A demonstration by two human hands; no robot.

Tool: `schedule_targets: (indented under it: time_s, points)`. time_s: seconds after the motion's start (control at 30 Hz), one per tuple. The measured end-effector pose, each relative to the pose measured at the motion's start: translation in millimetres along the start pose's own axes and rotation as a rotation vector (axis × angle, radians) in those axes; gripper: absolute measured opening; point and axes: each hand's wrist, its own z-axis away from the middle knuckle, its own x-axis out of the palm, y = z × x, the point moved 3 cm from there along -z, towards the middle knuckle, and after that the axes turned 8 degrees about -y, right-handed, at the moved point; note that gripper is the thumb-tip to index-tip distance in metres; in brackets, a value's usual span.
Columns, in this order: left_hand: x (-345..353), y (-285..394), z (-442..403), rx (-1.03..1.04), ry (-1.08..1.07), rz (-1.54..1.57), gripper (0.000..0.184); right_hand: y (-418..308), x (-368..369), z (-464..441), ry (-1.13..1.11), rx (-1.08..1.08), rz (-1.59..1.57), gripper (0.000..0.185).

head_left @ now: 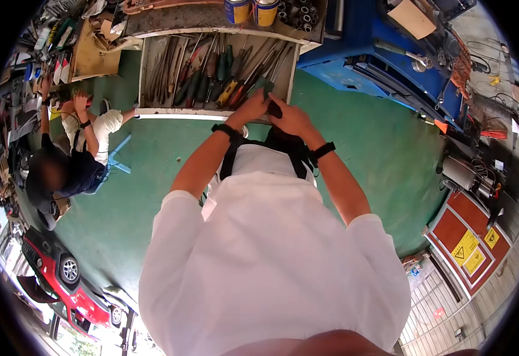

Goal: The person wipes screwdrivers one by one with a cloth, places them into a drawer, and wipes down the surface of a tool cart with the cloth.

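An open drawer [214, 111] in front of me holds many screwdrivers [212, 68] with green, red, yellow and black handles, along with thin metal rods. My left hand [252, 111] is over its front right part, fingers closed around what looks like a green-handled screwdriver [268, 89]. Close beside it, my right hand [293, 120] is curled on a small dark object [275, 109] whose kind I cannot make out. The two hands nearly touch at the fingertips.
Above the drawer, a worktop [182, 22] carries two cans [236, 10] and sockets [300, 15]. A blue tool cabinet [354, 65] stands right. At left a person [72, 160] sits low, near a blue stool [120, 155]. A red car [69, 291] is behind.
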Motion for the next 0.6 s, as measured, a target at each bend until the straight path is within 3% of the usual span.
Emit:
schedule_targets:
  time_s: [0.07,0.2,0.3,0.37,0.4,0.43,0.5,0.6]
  points:
    - [14.8,-32.5,-29.0,0.156,0.1,-0.117,0.064,8.8,3.5,-9.5,0.037,-0.031,0.074,0.069]
    - [21.4,-15.8,-34.7,0.105,0.156,-0.147,0.065,28.0,5.3,-22.2,0.011,-0.011,0.083,0.07]
    - [26.6,-12.5,-38.6,0.067,0.171,-0.205,0.061,39.9,5.0,-29.9,-0.055,0.015,0.101,0.066]
    - [37.1,-25.2,-46.0,0.262,0.163,-0.343,0.052,45.0,14.3,-33.7,-0.13,0.015,0.237,0.063]
    - [40.3,-24.0,-45.4,0.344,0.195,-0.282,0.037,41.5,16.8,-31.0,-0.143,0.017,0.233,0.063]
    - [37.1,-13.9,-41.6,0.343,0.203,-0.279,0.037,37.9,12.1,-34.4,-0.2,0.062,0.273,0.061]
    - [40.8,6.0,-31.8,0.047,0.218,-0.419,0.027,40.8,7.1,-36.6,-0.255,0.111,0.334,0.06]
    - [35.1,26.0,-22.8,-0.035,0.239,-0.626,0.022,60.4,6.0,-46.7,-0.278,0.108,0.34,0.061]
